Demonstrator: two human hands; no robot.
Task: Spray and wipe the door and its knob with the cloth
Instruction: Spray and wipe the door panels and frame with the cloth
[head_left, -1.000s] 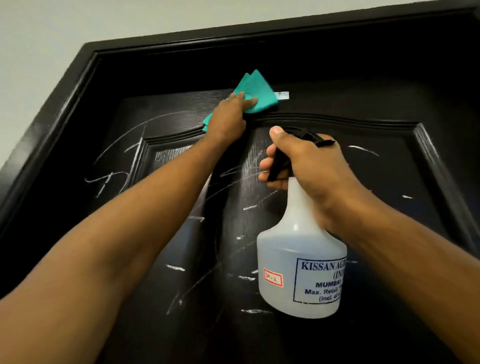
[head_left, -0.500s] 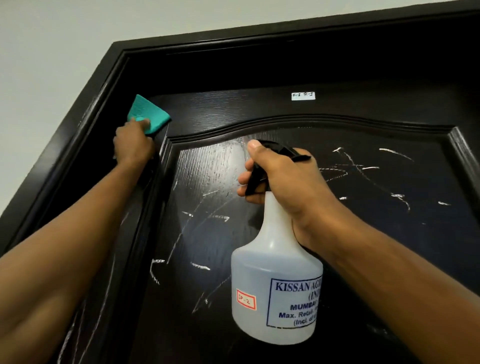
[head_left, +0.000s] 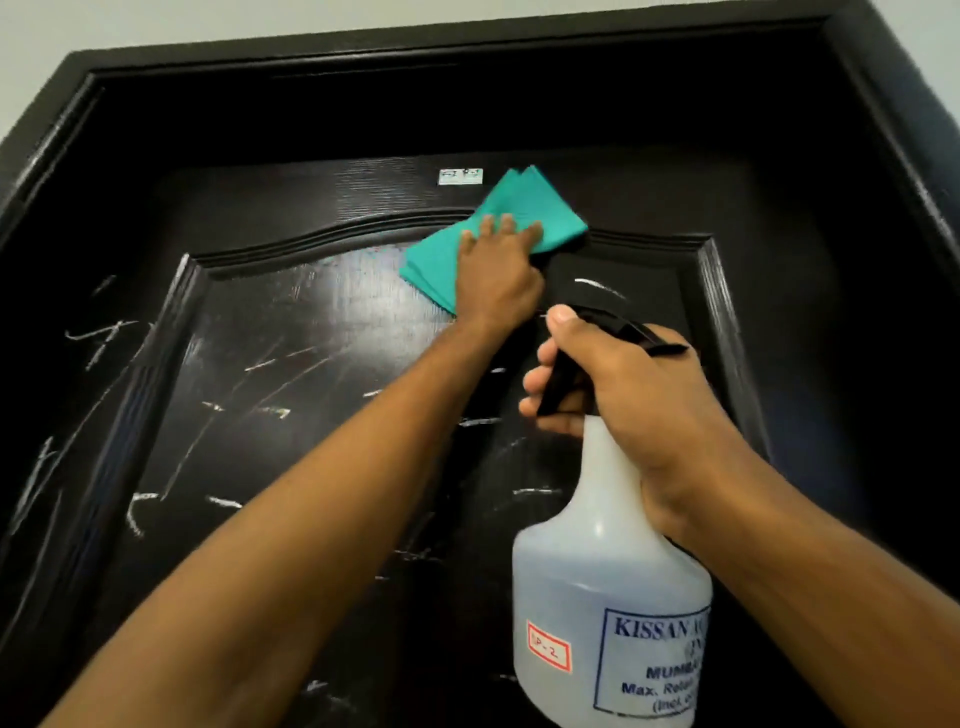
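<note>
A dark brown panelled door (head_left: 322, 332) fills the view, streaked with white scribble marks. My left hand (head_left: 496, 270) presses a folded teal cloth (head_left: 524, 208) flat against the arched moulding at the top of the panel, fingers spread straight. My right hand (head_left: 618, 384) grips the black trigger head of a translucent white spray bottle (head_left: 608, 608), held upright in front of the door's right side, nozzle towards the door. The knob is out of view.
The black door frame (head_left: 883, 104) runs around the door, with a pale wall (head_left: 156, 21) above it. A small white label (head_left: 460, 176) is stuck near the top of the door, just left of the cloth.
My left hand has swept the cloth from the door's upper left corner back right to the arch's middle. The bottle and right hand stayed about where they were.
</note>
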